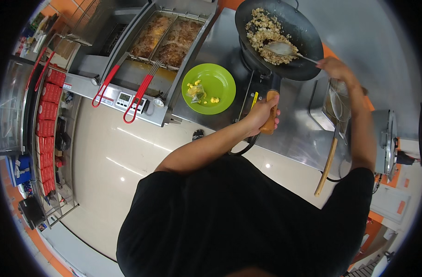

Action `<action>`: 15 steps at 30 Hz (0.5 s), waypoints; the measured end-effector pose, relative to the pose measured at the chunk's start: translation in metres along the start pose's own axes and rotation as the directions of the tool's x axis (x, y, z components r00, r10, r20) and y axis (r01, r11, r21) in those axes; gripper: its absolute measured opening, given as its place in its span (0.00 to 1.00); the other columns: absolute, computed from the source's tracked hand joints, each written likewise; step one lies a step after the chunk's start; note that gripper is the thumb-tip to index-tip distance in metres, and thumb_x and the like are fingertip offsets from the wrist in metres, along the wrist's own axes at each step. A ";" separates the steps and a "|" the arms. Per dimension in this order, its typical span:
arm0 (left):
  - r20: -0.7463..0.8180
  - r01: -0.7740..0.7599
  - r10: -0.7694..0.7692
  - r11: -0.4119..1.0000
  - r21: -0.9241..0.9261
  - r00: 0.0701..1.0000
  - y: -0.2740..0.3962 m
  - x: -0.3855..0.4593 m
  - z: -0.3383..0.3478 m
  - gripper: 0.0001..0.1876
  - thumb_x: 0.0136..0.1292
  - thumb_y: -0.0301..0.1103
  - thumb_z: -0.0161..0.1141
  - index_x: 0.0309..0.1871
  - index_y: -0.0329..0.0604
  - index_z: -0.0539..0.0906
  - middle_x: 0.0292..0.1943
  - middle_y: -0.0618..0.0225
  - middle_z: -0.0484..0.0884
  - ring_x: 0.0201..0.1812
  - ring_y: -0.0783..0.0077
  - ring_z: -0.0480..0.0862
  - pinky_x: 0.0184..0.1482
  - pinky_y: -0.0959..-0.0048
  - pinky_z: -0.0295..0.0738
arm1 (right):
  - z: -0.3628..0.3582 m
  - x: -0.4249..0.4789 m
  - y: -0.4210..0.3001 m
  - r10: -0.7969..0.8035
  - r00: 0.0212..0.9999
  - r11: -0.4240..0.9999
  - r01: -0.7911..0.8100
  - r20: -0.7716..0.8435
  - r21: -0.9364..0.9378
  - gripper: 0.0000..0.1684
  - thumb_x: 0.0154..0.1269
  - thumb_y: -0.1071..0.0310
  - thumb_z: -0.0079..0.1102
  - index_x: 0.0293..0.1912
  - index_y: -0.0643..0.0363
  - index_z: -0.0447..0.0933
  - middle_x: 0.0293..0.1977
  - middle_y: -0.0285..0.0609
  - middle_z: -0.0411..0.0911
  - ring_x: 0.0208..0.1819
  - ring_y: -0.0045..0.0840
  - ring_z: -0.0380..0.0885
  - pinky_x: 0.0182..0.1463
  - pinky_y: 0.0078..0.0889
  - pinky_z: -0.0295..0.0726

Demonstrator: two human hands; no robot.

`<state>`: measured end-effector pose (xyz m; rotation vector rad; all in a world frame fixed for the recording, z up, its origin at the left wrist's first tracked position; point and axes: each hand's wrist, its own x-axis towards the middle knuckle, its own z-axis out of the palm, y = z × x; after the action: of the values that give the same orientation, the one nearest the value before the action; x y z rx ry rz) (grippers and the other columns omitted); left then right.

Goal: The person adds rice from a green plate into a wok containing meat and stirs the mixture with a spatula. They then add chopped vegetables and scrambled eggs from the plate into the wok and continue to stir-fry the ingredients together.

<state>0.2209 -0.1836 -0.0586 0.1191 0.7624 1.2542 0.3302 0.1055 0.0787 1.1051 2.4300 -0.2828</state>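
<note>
My left hand [264, 114] grips the wooden handle [267, 128] of a dark wok [309, 38], which is tilted over a stove burner. Inside the wok lies fried rice [263, 26], gathered towards its left side. My right hand [335, 68] holds the thin metal handle of a spatula [280, 48], its blade resting in the rice. To the left of the wok, a green plate [225, 78] bears a small clear plastic packet [196, 93] with greenish contents and yellow crumbs [214, 100], perhaps egg.
A deep fryer [155, 114] with two bubbling baskets [178, 41] stands left, red basket handles [143, 90] jutting forward. A wood-handled strainer [330, 159] overhangs the counter's front edge at right, near a metal container [323, 104]. Red boxes [46, 128] fill a far-left shelf.
</note>
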 end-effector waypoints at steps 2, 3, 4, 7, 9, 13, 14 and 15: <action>0.025 0.032 -0.035 0.991 0.130 0.999 0.007 -0.006 -0.012 0.26 0.69 0.56 0.47 0.54 0.41 0.69 0.40 0.59 0.77 0.37 0.66 0.79 0.37 0.67 0.78 | -0.004 0.012 0.035 -0.099 0.994 0.979 0.105 0.040 -0.175 0.21 0.70 0.55 0.45 0.49 0.59 0.78 0.49 0.47 0.77 0.52 0.34 0.75 0.55 0.37 0.71; 0.048 0.054 -0.067 0.971 0.234 0.997 0.016 -0.015 -0.027 0.30 0.69 0.57 0.46 0.58 0.37 0.70 0.46 0.54 0.78 0.45 0.61 0.80 0.44 0.66 0.78 | 0.014 0.019 0.051 -0.126 0.992 0.976 0.126 0.008 -0.178 0.20 0.70 0.56 0.45 0.49 0.58 0.78 0.48 0.48 0.77 0.53 0.35 0.74 0.55 0.38 0.71; 0.057 0.006 -0.038 0.879 0.476 0.998 0.032 -0.031 -0.046 0.33 0.68 0.60 0.46 0.59 0.37 0.72 0.51 0.53 0.77 0.52 0.60 0.79 0.52 0.63 0.75 | 0.028 0.023 0.059 -0.158 0.987 0.971 0.152 -0.016 -0.185 0.20 0.69 0.56 0.45 0.49 0.58 0.78 0.48 0.48 0.77 0.53 0.36 0.74 0.55 0.39 0.71; 0.080 -0.078 0.597 -0.029 0.997 0.798 0.110 -0.126 -0.173 0.21 0.63 0.39 0.54 0.56 0.38 0.75 0.52 0.56 0.77 0.55 0.61 0.76 0.55 0.64 0.72 | 0.047 0.018 0.000 0.077 0.982 0.980 -0.043 -0.172 0.195 0.19 0.70 0.57 0.47 0.43 0.63 0.77 0.27 0.48 0.79 0.34 0.34 0.76 0.38 0.36 0.73; -0.186 0.459 0.933 0.025 0.888 0.309 0.169 -0.199 -0.290 0.26 0.56 0.36 0.59 0.58 0.38 0.73 0.55 0.48 0.75 0.57 0.53 0.74 0.60 0.61 0.68 | 0.018 0.017 -0.001 -0.005 0.970 0.994 0.032 -0.242 0.107 0.18 0.70 0.58 0.47 0.44 0.63 0.77 0.30 0.51 0.79 0.36 0.39 0.78 0.44 0.36 0.73; -0.562 0.892 0.759 -0.053 0.449 0.328 0.215 -0.300 -0.368 0.32 0.53 0.50 0.65 0.53 0.33 0.74 0.50 0.47 0.79 0.54 0.48 0.78 0.56 0.59 0.72 | 0.004 0.022 -0.004 -0.011 0.936 0.994 0.049 -0.352 0.097 0.18 0.70 0.59 0.48 0.47 0.64 0.77 0.37 0.55 0.81 0.42 0.40 0.79 0.48 0.32 0.73; -0.567 0.869 0.737 -0.057 0.492 0.369 0.220 -0.305 -0.388 0.31 0.52 0.50 0.66 0.51 0.34 0.76 0.48 0.49 0.80 0.52 0.50 0.79 0.54 0.61 0.73 | 0.008 0.027 -0.005 -0.023 0.953 0.997 0.045 -0.301 0.068 0.19 0.70 0.60 0.48 0.49 0.65 0.76 0.38 0.55 0.81 0.42 0.39 0.79 0.48 0.32 0.73; -0.571 0.844 0.711 -0.060 0.534 0.411 0.223 -0.302 -0.414 0.30 0.51 0.51 0.66 0.49 0.35 0.78 0.46 0.50 0.82 0.49 0.51 0.81 0.53 0.62 0.74 | 0.016 0.034 -0.007 -0.032 0.969 0.998 0.042 -0.247 0.036 0.20 0.69 0.60 0.49 0.50 0.66 0.76 0.39 0.55 0.81 0.42 0.38 0.80 0.48 0.32 0.73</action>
<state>-0.2300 -0.5063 -0.1270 0.6527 2.7944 -0.1047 0.3107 0.1173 0.0480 1.1745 2.6758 -0.2191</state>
